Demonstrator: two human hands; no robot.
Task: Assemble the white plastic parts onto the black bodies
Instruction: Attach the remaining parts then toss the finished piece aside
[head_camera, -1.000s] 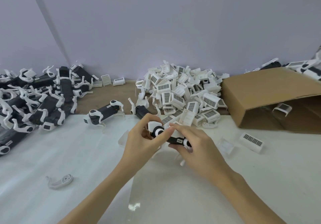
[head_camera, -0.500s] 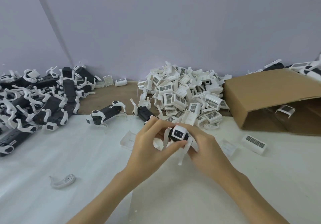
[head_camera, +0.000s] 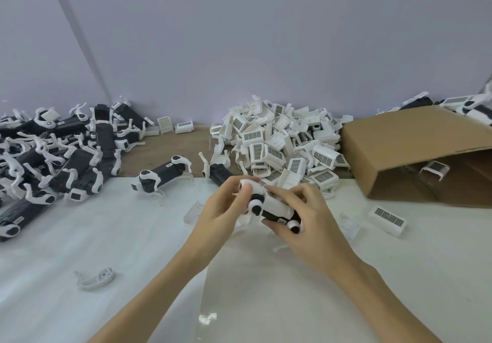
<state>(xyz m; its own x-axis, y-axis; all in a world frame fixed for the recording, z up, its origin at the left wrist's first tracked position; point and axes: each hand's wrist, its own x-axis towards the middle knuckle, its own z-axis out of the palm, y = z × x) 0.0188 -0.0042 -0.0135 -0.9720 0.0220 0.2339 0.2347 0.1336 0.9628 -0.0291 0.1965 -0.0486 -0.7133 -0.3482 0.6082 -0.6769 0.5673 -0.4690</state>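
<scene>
Both hands hold one black body (head_camera: 271, 211) with white parts fitted on it, just above the white table sheet at centre. My left hand (head_camera: 223, 209) grips its near-left end, the thumb on a white cap. My right hand (head_camera: 306, 220) curls around its right end, fingers over the white top cover. A heap of loose white plastic parts (head_camera: 279, 145) lies behind the hands. Two black bodies with white legs (head_camera: 162, 175) (head_camera: 218, 173) lie to the left of that heap.
A big pile of black bodies with white legs (head_camera: 53, 161) fills the left side. An open cardboard box (head_camera: 415, 151) lies on its side at the right. A loose white leg (head_camera: 95, 278) and a white grille part (head_camera: 387, 219) rest on the sheet.
The body in my hands has been turned from facing end-on to lying sideways, with its white cover on top. The hands have shifted slightly right.
</scene>
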